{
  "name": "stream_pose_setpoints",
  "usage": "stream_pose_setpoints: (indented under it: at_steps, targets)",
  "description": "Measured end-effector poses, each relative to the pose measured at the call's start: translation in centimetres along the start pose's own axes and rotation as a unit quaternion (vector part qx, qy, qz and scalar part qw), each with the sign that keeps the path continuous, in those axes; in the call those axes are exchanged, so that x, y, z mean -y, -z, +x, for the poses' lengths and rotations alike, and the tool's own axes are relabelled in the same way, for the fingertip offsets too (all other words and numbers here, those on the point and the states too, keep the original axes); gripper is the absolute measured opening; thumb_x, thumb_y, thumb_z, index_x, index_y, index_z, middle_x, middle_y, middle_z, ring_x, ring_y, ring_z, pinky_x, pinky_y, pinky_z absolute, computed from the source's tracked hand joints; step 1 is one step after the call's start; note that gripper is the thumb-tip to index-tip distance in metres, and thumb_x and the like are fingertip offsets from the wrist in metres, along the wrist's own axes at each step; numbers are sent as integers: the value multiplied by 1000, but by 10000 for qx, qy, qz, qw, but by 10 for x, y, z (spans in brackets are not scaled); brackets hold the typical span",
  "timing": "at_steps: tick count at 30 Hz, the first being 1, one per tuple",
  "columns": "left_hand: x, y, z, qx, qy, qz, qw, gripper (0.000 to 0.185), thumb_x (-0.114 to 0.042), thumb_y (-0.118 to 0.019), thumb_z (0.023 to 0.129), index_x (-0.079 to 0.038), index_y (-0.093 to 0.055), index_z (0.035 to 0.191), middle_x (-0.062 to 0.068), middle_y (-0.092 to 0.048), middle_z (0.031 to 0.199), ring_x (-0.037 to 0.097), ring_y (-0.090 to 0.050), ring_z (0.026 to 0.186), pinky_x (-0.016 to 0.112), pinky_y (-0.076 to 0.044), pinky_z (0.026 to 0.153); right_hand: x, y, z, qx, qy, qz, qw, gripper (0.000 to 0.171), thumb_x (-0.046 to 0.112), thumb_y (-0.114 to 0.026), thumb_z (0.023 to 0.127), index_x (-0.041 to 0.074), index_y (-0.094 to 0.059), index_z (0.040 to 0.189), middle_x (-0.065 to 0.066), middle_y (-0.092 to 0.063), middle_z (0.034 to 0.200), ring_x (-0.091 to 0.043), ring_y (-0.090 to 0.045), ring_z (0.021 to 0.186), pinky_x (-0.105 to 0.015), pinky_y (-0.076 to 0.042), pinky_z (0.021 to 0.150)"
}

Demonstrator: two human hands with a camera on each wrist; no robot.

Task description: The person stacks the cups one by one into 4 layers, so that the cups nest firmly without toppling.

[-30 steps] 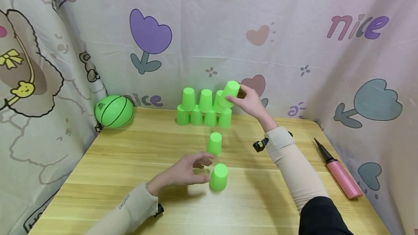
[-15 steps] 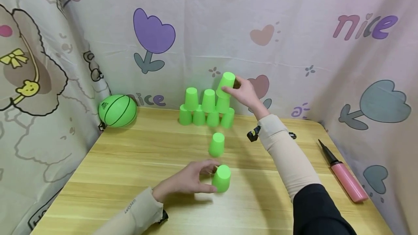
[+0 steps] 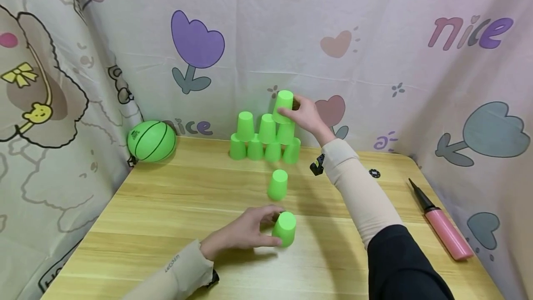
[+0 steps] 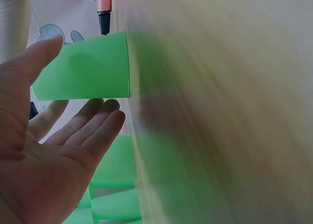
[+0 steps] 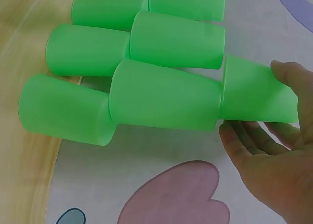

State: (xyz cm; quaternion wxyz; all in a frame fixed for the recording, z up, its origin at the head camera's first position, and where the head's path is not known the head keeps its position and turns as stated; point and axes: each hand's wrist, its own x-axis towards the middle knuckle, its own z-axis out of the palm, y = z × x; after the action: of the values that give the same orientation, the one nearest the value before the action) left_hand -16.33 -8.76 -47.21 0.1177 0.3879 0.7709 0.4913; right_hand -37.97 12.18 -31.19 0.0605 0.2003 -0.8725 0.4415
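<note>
A pale curtain (image 3: 275, 27) printed with tulips, hearts and the word "nice" fills the back and both sides of the head view; in front of it spreads a wood-grain table (image 3: 187, 184); two beige sleeves (image 3: 362, 193) reach in over the tabletop, black fabric showing higher on the right arm; near the back edge, green cups stand mouth down in a pyramid (image 3: 272, 151), four in the lowest row and three in the next; a pink pump (image 3: 449, 235) lies along the right side, its black nozzle pointing away from the person; the right hand (image 3: 306, 115) pinches a top cup (image 3: 284, 102) between thumb and fingers at the third level, its rim meeting the right-hand cup of the row below, though whether its weight rests there I cannot tell; the left hand (image 3: 243, 231) is spread round a near cup (image 3: 287, 228) standing on the table, thumb to one side and fingers to the other, and I cannot tell whether it grips; a green ball (image 3: 151, 141) with black lines sits at the far left corner; a lone cup (image 3: 277, 184), also mouth down, stands between the near cup and the pyramid; a small black disc (image 3: 374, 173) lies beyond the right forearm.
</note>
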Motion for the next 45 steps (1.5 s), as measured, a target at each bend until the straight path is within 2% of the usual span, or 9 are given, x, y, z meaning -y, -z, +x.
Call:
stream_pose_setpoints:
  at_steps: [17, 24, 31, 39, 45]
  targets:
    - [-3, -4, 4, -73, 191, -59, 9998, 64, -19, -86, 89, -12, -57, 145, 3, -69, 137, 16, -68, 123, 38, -54, 113, -1, -4, 9, -116, -112, -8, 9999, 48, 35, -75, 97, 6, -65, 134, -17, -72, 121, -28, -68, 111, -40, -58, 96]
    - [-4, -6, 6, -83, 254, 16, 9996, 62, -16, -86, 89, -11, -58, 143, 2, -70, 134, 14, -68, 120, 34, -55, 111, 0, -5, 11, -84, -164, -25, 9998, 53, 36, -75, 97, 5, -62, 139, -18, -71, 126, -30, -67, 116, -42, -57, 100]
    - [-5, -7, 7, -96, 97, 153, 9998, 59, -12, -86, 89, -8, -59, 141, 5, -71, 131, 17, -70, 118, 36, -57, 109, -3, -4, 10, -110, -250, 24, 9996, 68, 42, -76, 96, 9, -53, 151, -16, -68, 136, -30, -66, 125, -43, -56, 107]
    - [-2, -2, 4, -183, 288, 132, 9993, 57, -17, -87, 89, -13, -61, 140, -1, -71, 129, 15, -69, 117, 35, -58, 108, -4, 5, -4, -180, -391, 111, 9990, 81, 53, -76, 94, 20, -44, 160, -14, -56, 154, -32, -56, 139, -48, -50, 115]
    - [1, 9, -3, -425, 368, 153, 9983, 59, -20, -87, 88, -14, -60, 141, -1, -72, 128, 19, -70, 115, 36, -58, 106, -10, 12, -25, -268, -295, 167, 9991, 78, 51, -74, 96, 16, -45, 159, -17, -54, 155, -33, -55, 141, -49, -47, 118]
